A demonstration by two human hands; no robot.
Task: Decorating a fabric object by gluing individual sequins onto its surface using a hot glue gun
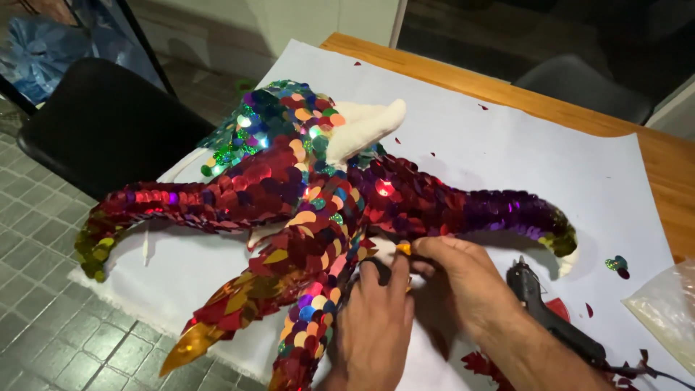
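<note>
While both hands, left hand [373, 318] and right hand [463, 279], pinch closed on it, the sequined starfish [304, 210] sprawls lengthwise between the surface's [651, 156] left and right edges.

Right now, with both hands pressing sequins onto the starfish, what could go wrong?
The glue gun lies right beside the right hand; a forearm might brush its nozzle. The left hand presses on sequins of the starfish and could knock some loose. Its arms overhang the table edge, so it may slide off.
</note>
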